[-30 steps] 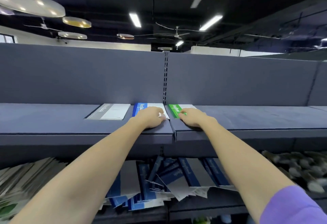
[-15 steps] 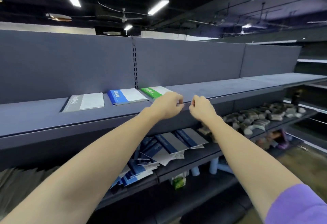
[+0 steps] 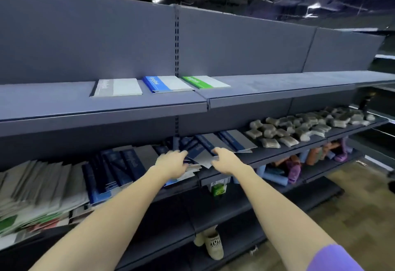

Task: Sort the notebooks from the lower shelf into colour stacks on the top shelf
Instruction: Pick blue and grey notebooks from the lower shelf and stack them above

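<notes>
On the top shelf lie a grey notebook, a blue notebook and a green notebook, side by side. The lower shelf carries a loose heap of blue notebooks and, further left, grey ones with a green one among them. My left hand and my right hand reach into the blue heap, fingers resting on the covers. Motion blur hides whether either hand grips a notebook.
Several small grey packets fill the lower shelf to the right. Under it are rolled items, a green box and a beige slipper. The grey back panel rises behind the top shelf.
Both hands left the blue and green notebooks on the top shelf and dropped to the blue heap on the lower shelf. My view tilted downward.
</notes>
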`<state>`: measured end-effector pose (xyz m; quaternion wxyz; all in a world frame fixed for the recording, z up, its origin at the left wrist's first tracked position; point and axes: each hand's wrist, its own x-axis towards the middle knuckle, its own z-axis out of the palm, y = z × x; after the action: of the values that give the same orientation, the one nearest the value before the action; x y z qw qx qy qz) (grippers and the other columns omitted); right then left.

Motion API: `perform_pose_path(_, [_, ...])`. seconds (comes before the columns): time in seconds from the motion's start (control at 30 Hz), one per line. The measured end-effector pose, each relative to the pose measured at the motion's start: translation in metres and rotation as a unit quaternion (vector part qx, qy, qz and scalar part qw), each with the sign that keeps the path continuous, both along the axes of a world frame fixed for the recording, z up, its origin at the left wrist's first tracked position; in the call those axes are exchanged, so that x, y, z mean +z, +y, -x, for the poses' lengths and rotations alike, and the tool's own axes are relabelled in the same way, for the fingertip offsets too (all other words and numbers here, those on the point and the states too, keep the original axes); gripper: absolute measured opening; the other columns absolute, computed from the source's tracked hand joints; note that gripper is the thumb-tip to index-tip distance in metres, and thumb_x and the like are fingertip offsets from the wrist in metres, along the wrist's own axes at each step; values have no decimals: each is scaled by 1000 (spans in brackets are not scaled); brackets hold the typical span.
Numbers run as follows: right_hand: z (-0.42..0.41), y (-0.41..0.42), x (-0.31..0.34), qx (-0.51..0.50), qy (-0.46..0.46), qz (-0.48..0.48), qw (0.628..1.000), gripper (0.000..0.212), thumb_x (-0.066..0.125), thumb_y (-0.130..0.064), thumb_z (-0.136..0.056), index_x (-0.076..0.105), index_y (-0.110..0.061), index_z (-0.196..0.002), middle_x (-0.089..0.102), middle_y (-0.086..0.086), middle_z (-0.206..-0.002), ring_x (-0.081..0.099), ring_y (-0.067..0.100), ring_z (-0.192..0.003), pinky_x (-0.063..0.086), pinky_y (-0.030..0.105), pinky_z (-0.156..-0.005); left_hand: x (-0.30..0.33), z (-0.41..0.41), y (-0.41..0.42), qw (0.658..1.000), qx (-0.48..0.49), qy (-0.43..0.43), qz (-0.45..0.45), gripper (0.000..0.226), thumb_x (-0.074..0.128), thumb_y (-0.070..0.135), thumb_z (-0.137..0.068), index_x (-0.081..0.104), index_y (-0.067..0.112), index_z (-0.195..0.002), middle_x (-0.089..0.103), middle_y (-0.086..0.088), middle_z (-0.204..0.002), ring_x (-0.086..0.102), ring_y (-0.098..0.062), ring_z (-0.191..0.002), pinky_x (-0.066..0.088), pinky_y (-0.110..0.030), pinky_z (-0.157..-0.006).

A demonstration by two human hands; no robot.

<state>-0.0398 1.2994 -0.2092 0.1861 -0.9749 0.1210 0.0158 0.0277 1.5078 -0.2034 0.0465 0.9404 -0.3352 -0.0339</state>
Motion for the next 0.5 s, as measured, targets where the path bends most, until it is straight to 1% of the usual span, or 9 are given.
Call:
perform_pose_path(0.07, [-9,16,-20,19,14,3,1000,56,49,-28,-101,34,-15,-153,41,12,-151,48,34,-130,45,44,-103,-18,-1,17,1000,20,17,-6,52,43,43,-102,34,23,-149,48,-5,-144,47,-30,-128,42,-43,-97])
perform_pose_path(0.1, [-14,22,-30,28,14,6,999,55,50,-28,-100,36,-13,-151,43,14,-149,48,35,-130,44,43,-102,-26,-1,22,999,29,24,-9,53,43,44,-102,33,23,-150,46,-5,-147,46,-31,-130,42,-43,-99])
perform_pose_path(0.17, [-23,29,-47,39,8,17,999,50,51,-28,-99,40,-12,-145,48,16,-142,49,37,-125,45,43,-99,-37,-2,28,998,45,33,-14,56,42,47,-102,33,22,-151,42,-6,-151,43,-31,-133,40,-43,-103])
perform_pose_path(0.23, [-31,30,-61,39,6,20,999,52,52,-29,-97,41,-12,-144,49,17,-138,50,38,-123,46,43,-98,-46,-3,27,998,57,38,-12,58,42,49,-101,32,21,-152,39,-6,-154,40,-31,-137,38,-44,-107])
perform_pose_path(0.33, [-42,23,-76,41,8,19,999,60,55,-30,-95,36,-11,-149,45,16,-143,49,39,-126,44,43,-100,-57,-5,18,997,70,37,-2,59,42,48,-102,30,22,-153,34,-4,-157,35,-30,-141,33,-45,-112])
perform_pose_path(0.47, [-58,5,-89,42,-9,43,998,60,54,-28,-95,34,-9,-149,43,15,-145,50,37,-125,45,41,-94,-65,-7,-4,996,82,36,11,57,43,41,-102,29,21,-154,31,-3,-159,30,-27,-144,30,-42,-114])
perform_pose_path(0.5, [-62,1,-92,45,-13,45,998,61,54,-28,-95,33,-9,-150,41,15,-146,49,37,-126,45,41,-94,-66,-8,-10,996,85,35,13,57,44,40,-102,28,21,-154,30,-3,-159,30,-27,-143,30,-41,-114])
